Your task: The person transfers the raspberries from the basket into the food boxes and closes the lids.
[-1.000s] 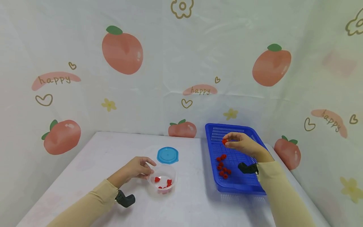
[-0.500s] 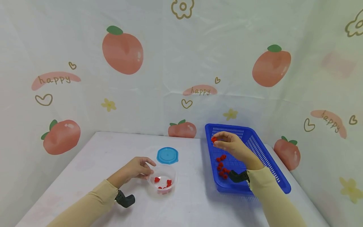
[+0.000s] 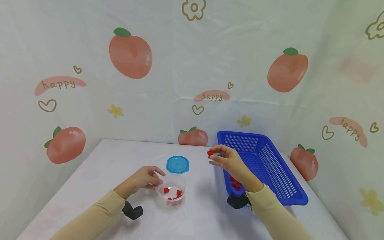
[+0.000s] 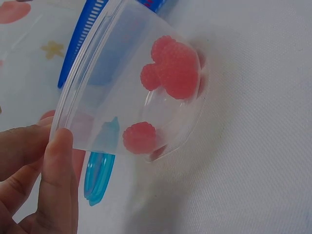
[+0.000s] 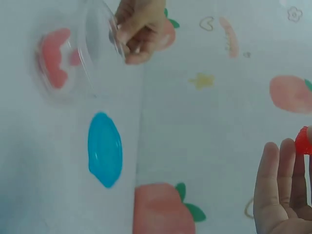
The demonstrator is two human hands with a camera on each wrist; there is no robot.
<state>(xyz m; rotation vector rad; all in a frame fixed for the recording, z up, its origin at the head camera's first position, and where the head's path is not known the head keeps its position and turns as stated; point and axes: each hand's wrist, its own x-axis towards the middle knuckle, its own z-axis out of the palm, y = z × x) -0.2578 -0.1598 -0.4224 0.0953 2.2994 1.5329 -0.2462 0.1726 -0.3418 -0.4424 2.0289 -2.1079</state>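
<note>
A clear round plastic tub stands on the table with several red raspberries in its bottom. My left hand pinches the tub's rim between thumb and fingers, as the left wrist view of that hand shows. Between the thumb and fingertips of my right hand is a single raspberry, held in the air just past the left rim of the blue basket. More raspberries lie in the basket, partly hidden by my right hand and wrist.
A blue lid lies flat on the table behind the tub. Beyond the table hangs a white curtain printed with fruit. A black wrist camera on my right arm overlaps the basket's near edge.
My right hand has carried the raspberry leftward from over the basket to past its left rim. The left hand and the tub have stayed in place.
</note>
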